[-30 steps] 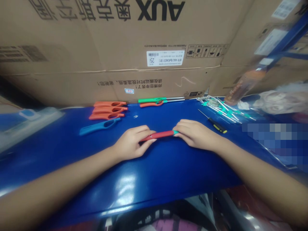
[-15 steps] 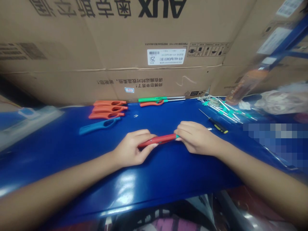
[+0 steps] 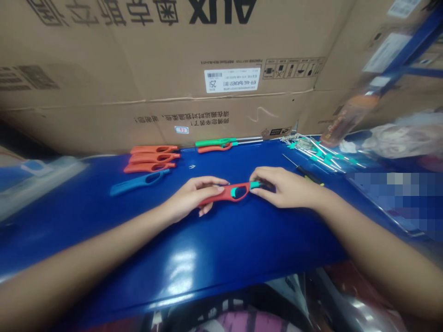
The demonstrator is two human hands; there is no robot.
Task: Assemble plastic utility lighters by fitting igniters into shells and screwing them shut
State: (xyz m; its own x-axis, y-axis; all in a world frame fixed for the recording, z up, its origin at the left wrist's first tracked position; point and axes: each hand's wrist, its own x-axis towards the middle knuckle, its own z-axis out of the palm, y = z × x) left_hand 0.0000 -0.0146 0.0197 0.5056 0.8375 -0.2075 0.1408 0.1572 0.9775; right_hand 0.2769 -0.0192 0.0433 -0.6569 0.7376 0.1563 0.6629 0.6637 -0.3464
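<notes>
A red lighter body (image 3: 224, 193) with a teal trigger and teal front end lies flat on the blue table (image 3: 214, 240), its side with the finger hole facing up. My left hand (image 3: 194, 196) pinches its rear end. My right hand (image 3: 284, 186) grips its teal front end, where a metal stem is mostly hidden under the fingers. Both hands rest on the table.
Three orange lighter shells (image 3: 152, 157) and a blue one (image 3: 138, 181) lie at the back left. A green and orange lighter (image 3: 221, 144) lies against the big cardboard box (image 3: 173, 69). A yellow-handled screwdriver (image 3: 308, 174) and several teal-tipped metal stems (image 3: 318, 150) lie at the right.
The red lighter body has been rolled from its edge onto its flat side, so the teal trigger and finger hole now show. Both hands stayed on its ends.
</notes>
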